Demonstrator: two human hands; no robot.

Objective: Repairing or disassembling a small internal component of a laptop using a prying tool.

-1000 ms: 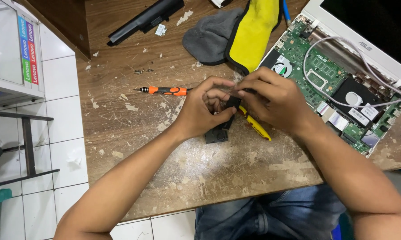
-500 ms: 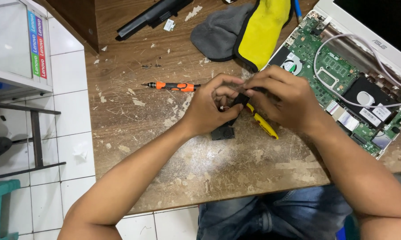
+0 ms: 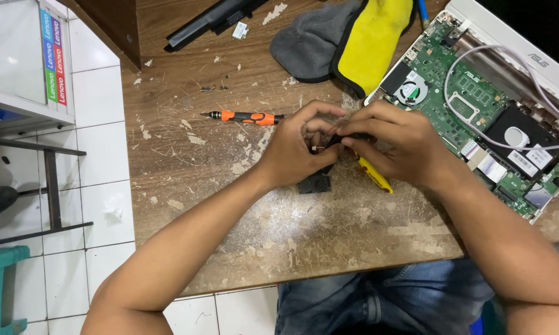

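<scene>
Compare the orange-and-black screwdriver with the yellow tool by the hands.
The screwdriver lies free on the table, untouched; the yellow tool is partly hidden under the right hand. The screwdriver lies nearly level across the picture; the yellow tool slants down to the right. Both are slim hand tools on the worn wood.

Both hands are meeting over the worn wooden table (image 3: 304,248): the left hand (image 3: 298,152) and right hand (image 3: 394,142) are pinching a small black part (image 3: 316,181) between them. An orange screwdriver (image 3: 245,116) is lying just left of them, an opened laptop (image 3: 478,105) sitting to their right.
</scene>
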